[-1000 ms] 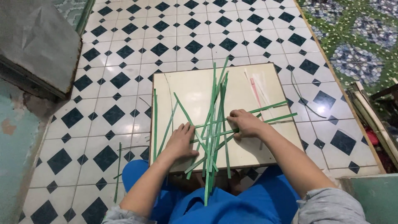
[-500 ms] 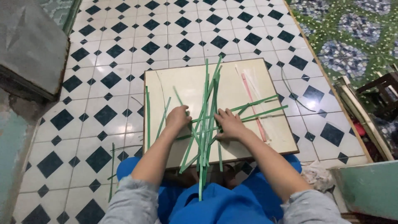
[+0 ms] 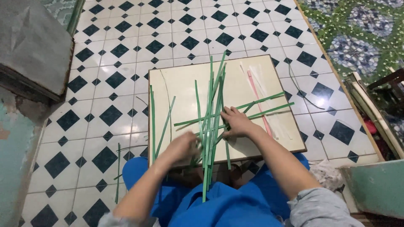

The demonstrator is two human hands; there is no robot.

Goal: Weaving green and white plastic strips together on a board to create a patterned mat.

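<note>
A cream square board (image 3: 185, 82) rests on my lap over blue trousers. Several long green strips (image 3: 212, 98) lie crossed on it, most running lengthwise, two running sideways to the right. My right hand (image 3: 235, 122) presses flat on the crossing of the strips, fingers spread. My left hand (image 3: 183, 147), blurred, is at the board's near edge, fingers at the lower ends of the lengthwise strips. A pink strip (image 3: 257, 98) and pale strips lie on the board's right side.
The floor is white tile with dark diamond pattern (image 3: 109, 115). Loose green strips (image 3: 118, 172) lie on the floor at left. A grey slab (image 3: 33, 46) stands at upper left, wooden slats (image 3: 374, 113) at right, a green patterned floor (image 3: 357, 38) beyond.
My left hand has slid down from the middle of the board to its near edge along the lengthwise strips. My right hand stays pressed on the crossing.
</note>
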